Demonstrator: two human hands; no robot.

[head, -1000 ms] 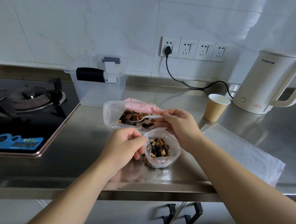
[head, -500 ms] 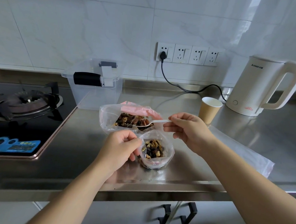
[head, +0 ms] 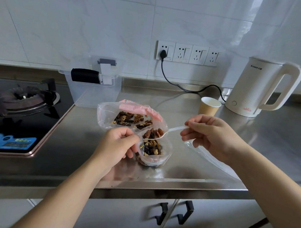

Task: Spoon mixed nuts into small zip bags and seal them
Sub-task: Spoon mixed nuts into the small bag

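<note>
A small clear zip bag [head: 165, 152], partly filled with mixed nuts, stands open on the steel counter. My left hand [head: 118, 144] pinches its left rim and holds the mouth open. My right hand [head: 209, 133] pinches the handle of a white plastic spoon [head: 173, 130]. The spoon's bowl, heaped with nuts, hovers just above the small bag's mouth. Behind them lies a large clear bag of mixed nuts [head: 105, 115] with a pink zip strip, open toward me.
A clear plastic box [head: 94, 93] stands behind the big bag. To the left is a gas hob [head: 22, 101]. A paper cup [head: 209, 106] and a white kettle [head: 259, 88] stand at the right, its cord plugged into the wall. A flat plastic bag [head: 209, 158] lies under my right wrist.
My right hand has drawn the spoon, loaded with nuts, out of the large bag and brought it over the small bag's mouth. My left hand keeps its hold on the small bag.
</note>
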